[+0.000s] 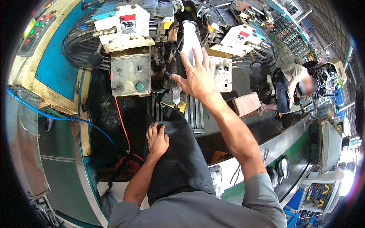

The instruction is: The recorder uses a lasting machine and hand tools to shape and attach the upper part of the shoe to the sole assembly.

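Clamped in the middle of a machine (pixel 122 30) is a dark shoe upper with a white sole-shaped underside (pixel 189 38), its narrow end pointing away from me. My right hand (pixel 197 74) is stretched over its near part, fingers spread and pointing away, with the thumb out to the left. Whether the palm presses on it or hovers just above, I cannot tell. My left hand (pixel 157 140) lies on my dark-trousered leg (pixel 176 159), fingers apart and slightly bent, with nothing visible in it.
Left of the machine's centre is a metal control box with a green button (pixel 140 86); another box (pixel 222 74) is on the right. Black hoses (pixel 76 43) bunch at left. A conveyor (pixel 300 171) carries shoes (pixel 282 167) at right. Another person (pixel 291 81) sits farther right.
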